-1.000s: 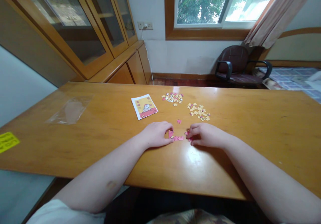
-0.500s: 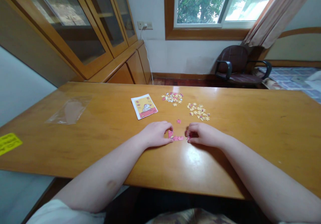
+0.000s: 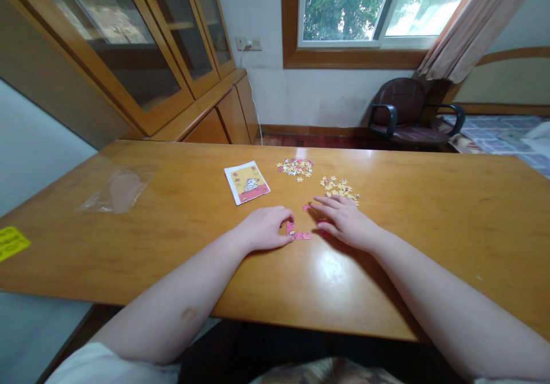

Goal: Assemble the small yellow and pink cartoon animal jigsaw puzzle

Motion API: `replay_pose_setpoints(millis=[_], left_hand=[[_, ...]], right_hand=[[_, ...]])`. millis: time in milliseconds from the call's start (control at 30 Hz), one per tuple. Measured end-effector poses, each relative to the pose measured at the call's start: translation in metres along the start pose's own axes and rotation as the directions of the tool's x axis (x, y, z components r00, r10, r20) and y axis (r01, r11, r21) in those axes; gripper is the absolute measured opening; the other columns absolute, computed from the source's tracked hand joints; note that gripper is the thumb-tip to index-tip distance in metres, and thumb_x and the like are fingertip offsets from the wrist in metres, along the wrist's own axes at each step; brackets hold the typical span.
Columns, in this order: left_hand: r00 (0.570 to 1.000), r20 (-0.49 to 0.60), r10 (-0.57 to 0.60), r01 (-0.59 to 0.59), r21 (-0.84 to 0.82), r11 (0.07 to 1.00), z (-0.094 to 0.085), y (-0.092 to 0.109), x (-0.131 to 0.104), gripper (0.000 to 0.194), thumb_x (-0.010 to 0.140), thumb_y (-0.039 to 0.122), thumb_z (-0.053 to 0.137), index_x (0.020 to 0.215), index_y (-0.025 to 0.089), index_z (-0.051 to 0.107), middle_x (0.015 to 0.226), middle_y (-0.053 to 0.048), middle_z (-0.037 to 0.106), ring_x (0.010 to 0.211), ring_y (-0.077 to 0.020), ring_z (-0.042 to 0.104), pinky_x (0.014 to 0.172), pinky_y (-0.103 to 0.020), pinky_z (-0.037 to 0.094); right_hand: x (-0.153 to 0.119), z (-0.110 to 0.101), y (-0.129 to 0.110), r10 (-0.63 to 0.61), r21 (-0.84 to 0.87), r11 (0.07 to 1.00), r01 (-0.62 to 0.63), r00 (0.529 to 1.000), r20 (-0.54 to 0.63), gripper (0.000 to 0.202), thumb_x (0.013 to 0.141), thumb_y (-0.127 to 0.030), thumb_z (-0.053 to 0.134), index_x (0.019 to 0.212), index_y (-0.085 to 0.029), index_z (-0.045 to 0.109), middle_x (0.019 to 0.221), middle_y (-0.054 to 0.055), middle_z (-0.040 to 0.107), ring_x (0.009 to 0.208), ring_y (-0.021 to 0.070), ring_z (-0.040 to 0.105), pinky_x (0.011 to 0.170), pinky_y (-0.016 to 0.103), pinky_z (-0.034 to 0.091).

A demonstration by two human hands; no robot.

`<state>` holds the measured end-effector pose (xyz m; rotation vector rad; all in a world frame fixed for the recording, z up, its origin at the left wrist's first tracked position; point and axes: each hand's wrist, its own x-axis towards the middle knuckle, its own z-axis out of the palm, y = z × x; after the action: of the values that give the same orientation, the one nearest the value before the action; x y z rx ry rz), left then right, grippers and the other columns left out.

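Observation:
My left hand (image 3: pixel 270 228) rests on the table, thumb and fingers curled around the left end of an L-shaped strip of joined pink puzzle pieces (image 3: pixel 303 236). My right hand (image 3: pixel 344 220) is spread, palm down, right of the strip. Its fingertips are close to a loose pink piece (image 3: pixel 306 207), and other pink pieces (image 3: pixel 323 227) lie partly hidden under its thumb and fingers. Beyond the right hand is a pile of yellow pieces (image 3: pixel 339 186), partly covered by the fingers. A mixed pile of pieces (image 3: pixel 295 168) lies farther back.
A picture card (image 3: pixel 247 183) lies on the wooden table (image 3: pixel 172 241) behind my left hand. A clear plastic bag (image 3: pixel 118 190) is at the left, near a yellow label (image 3: pixel 12 243). An office chair (image 3: pixel 399 109) stands beyond the table.
My right hand has opened from a pinch and reached forward, its fingers now over the edge of the yellow pile. My left hand and the pink strip have shifted slightly left.

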<state>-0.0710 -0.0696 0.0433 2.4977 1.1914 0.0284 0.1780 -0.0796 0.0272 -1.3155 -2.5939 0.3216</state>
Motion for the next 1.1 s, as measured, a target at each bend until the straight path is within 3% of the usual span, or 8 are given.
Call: replay_pose_setpoints(millis=[67, 200, 400, 633, 867, 1100], left_hand=[[1.000, -0.001, 0.008, -0.008, -0.005, 1.000, 0.000, 0.000, 0.000, 0.031, 0.077, 0.043, 0.058, 0.101, 0.023, 0.060, 0.099, -0.004, 0.065, 0.086, -0.0200, 0.061, 0.072, -0.029, 0.045], [1.000, 0.001, 0.003, -0.003, -0.004, 1.000, 0.000, -0.001, 0.000, 0.033, 0.076, 0.044, 0.059, 0.102, 0.023, 0.060, 0.099, -0.004, 0.065, 0.085, -0.0201, 0.061, 0.070, -0.029, 0.044], [1.000, -0.001, -0.011, 0.011, 0.006, 1.000, -0.002, 0.000, -0.001, 0.030, 0.076, 0.042, 0.059, 0.100, 0.024, 0.061, 0.095, -0.003, 0.065, 0.083, -0.0193, 0.060, 0.069, -0.028, 0.043], [1.000, 0.005, -0.020, 0.020, -0.010, 1.000, -0.005, 0.002, -0.001, 0.030, 0.075, 0.041, 0.059, 0.099, 0.023, 0.061, 0.095, -0.003, 0.065, 0.084, -0.0198, 0.060, 0.069, -0.028, 0.044], [1.000, 0.009, -0.021, 0.021, 0.002, 1.000, -0.004, 0.002, -0.001, 0.030, 0.076, 0.041, 0.060, 0.100, 0.024, 0.061, 0.096, -0.003, 0.065, 0.085, -0.0198, 0.060, 0.069, -0.028, 0.044], [1.000, 0.004, -0.008, 0.008, 0.001, 1.000, -0.002, 0.000, -0.001, 0.031, 0.075, 0.042, 0.060, 0.100, 0.023, 0.061, 0.094, -0.004, 0.065, 0.083, -0.0196, 0.060, 0.069, -0.028, 0.044]], right_hand=[[0.003, 0.006, -0.002, -0.030, -0.061, 0.998, 0.031, 1.000, 0.008, 0.050, 0.091, -0.044, 0.048, 0.137, -0.025, 0.049, 0.142, 0.010, 0.047, 0.127, 0.0326, 0.038, 0.105, 0.055, 0.025], [0.005, 0.012, -0.004, -0.112, -0.051, 0.992, 0.111, 0.994, -0.007, 0.035, 0.095, -0.037, 0.044, 0.122, -0.026, 0.062, 0.123, 0.007, 0.064, 0.117, 0.0269, 0.046, 0.108, 0.054, 0.014], [0.007, 0.018, -0.005, -0.118, -0.038, 0.993, 0.114, 0.987, -0.113, 0.029, 0.094, -0.031, 0.046, 0.111, -0.023, 0.068, 0.108, 0.006, 0.069, 0.103, 0.0220, 0.052, 0.106, 0.047, 0.020], [0.009, 0.021, -0.004, -0.095, -0.002, 0.995, 0.096, 0.991, -0.094, 0.025, 0.093, -0.031, 0.050, 0.093, -0.023, 0.073, 0.095, 0.006, 0.071, 0.090, 0.0194, 0.055, 0.095, 0.041, 0.030], [0.001, 0.005, -0.006, -0.116, 0.053, 0.992, 0.115, 0.993, 0.013, 0.026, 0.091, -0.029, 0.051, 0.109, -0.024, 0.069, 0.104, 0.008, 0.069, 0.093, 0.0213, 0.052, 0.088, 0.039, 0.033], [0.002, 0.007, -0.009, -0.076, 0.027, 0.997, 0.075, 0.997, 0.025, 0.022, 0.091, -0.030, 0.054, 0.104, -0.026, 0.072, 0.093, 0.006, 0.071, 0.088, 0.0207, 0.052, 0.082, 0.038, 0.032]])
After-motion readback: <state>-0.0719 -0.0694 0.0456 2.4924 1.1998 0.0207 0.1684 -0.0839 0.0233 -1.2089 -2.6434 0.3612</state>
